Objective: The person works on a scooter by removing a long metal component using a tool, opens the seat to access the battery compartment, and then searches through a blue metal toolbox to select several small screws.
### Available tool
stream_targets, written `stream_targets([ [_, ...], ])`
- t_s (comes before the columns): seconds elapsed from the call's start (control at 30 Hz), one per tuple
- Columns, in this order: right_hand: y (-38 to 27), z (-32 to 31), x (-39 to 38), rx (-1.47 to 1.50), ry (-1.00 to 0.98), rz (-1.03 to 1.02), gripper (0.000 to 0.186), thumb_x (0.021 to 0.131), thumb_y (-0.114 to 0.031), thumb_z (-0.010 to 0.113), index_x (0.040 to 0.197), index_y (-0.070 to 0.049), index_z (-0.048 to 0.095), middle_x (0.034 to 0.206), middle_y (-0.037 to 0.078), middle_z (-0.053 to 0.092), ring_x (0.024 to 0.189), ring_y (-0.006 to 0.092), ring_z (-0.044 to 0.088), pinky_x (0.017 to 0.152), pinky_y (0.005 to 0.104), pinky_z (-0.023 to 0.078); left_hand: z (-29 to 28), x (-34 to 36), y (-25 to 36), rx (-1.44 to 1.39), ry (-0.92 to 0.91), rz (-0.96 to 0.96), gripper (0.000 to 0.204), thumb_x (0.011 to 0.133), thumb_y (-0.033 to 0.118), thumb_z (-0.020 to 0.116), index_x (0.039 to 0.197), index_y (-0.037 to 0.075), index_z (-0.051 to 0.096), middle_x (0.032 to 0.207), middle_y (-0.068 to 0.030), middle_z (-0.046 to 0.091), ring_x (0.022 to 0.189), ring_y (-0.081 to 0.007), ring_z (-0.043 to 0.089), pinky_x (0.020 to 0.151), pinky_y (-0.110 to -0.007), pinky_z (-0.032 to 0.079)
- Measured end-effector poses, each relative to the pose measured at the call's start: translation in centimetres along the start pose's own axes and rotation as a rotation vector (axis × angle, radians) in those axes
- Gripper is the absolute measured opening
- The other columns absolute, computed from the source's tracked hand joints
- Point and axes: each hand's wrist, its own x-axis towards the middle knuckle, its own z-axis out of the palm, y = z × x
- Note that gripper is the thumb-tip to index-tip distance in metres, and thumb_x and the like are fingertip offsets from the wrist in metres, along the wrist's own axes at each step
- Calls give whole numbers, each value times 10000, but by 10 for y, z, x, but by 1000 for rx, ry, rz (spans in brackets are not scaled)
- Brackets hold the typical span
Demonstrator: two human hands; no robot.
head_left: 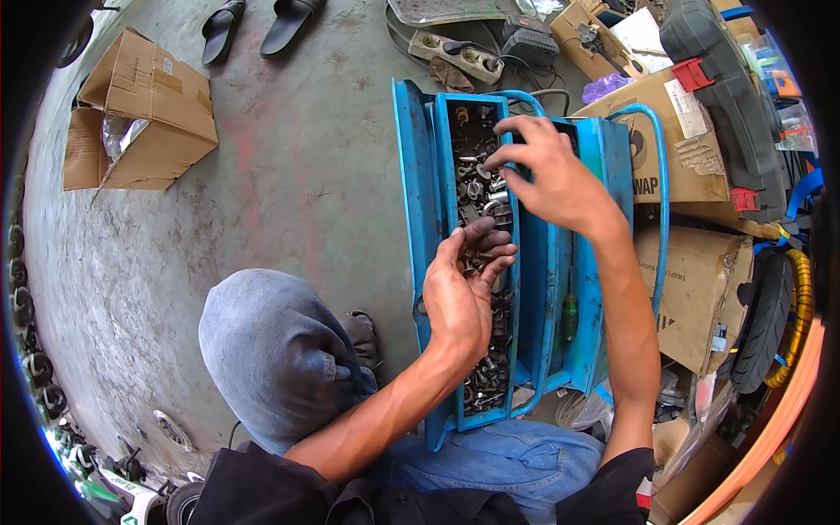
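Note:
A blue metal toolbox [411,201] stands unfolded in front of me. Its long upper tray [510,350] is filled with loose bolts, nuts and other small metal parts [486,385]. Palm up, my left hand [464,293] is over the middle of this tray. Its darkened fingers curl toward the thumb, and small metal bits show between them; whether these are in the hand or in the tray beneath is unclear. My right hand [551,171] hovers over the tray's far half, fingers bent and spread, with nothing visible in them. A green-handled screwdriver [570,317] is in a lower compartment.
Right of the toolbox are cardboard boxes [696,289], a dark tool case [722,105] and a black tyre [770,319]. Beyond it is a power strip [455,57]. An opened carton [149,114] and black sandals [289,26] are on the concrete floor [289,192].

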Motion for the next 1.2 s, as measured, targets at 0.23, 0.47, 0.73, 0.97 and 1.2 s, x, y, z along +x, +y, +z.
stream_targets([
  [0.23, 23, 41, 11, -441, 191, -71, 220, 821, -83, 624, 1002, -119, 743, 1390, 146, 494, 1320, 321, 412, 1027, 532, 329, 4, -1, 0, 56, -15, -20, 401, 1022, 239, 372, 1186, -79, 554, 1039, -177, 626, 970, -285, 624, 893, -377, 507],
  [0.47, 19, 37, 10, -337, 103, -147, 294, 791, -87, 649, 1072, -117, 729, 1372, 142, 513, 1306, 312, 427, 1018, 514, 338, 1, 1, 0, 75, -18, -63, 416, 1023, 239, 356, 1208, -83, 543, 1038, -173, 625, 956, -267, 622, 898, -365, 500],
  [0.73, 28, 43, 8, -322, 241, -99, 324, 792, -85, 652, 1112, -83, 702, 1365, 148, 517, 1301, 303, 435, 1025, 508, 329, 5, 1, -2, 78, -24, -75, 422, 1019, 236, 358, 1209, -96, 537, 1023, -187, 629, 944, -280, 626, 899, -368, 503],
  [0.97, 28, 38, 3, -411, 126, -106, 219, 806, -98, 644, 1008, -78, 725, 1398, 158, 491, 1357, 300, 385, 1034, 530, 311, 4, 1, 0, 89, -19, -77, 422, 1017, 236, 364, 1198, -104, 537, 1042, -202, 629, 982, -319, 632, 898, -378, 514],
  [1.2, 16, 40, -3, -409, 217, 75, 256, 848, -201, 658, 1060, -69, 714, 1493, 233, 350, 1419, 358, 284, 1050, 569, 293, 5, 1, -1, 110, -32, -109, 444, 1020, 247, 349, 1208, -102, 548, 1050, -198, 645, 990, -303, 640, 892, -373, 511],
])
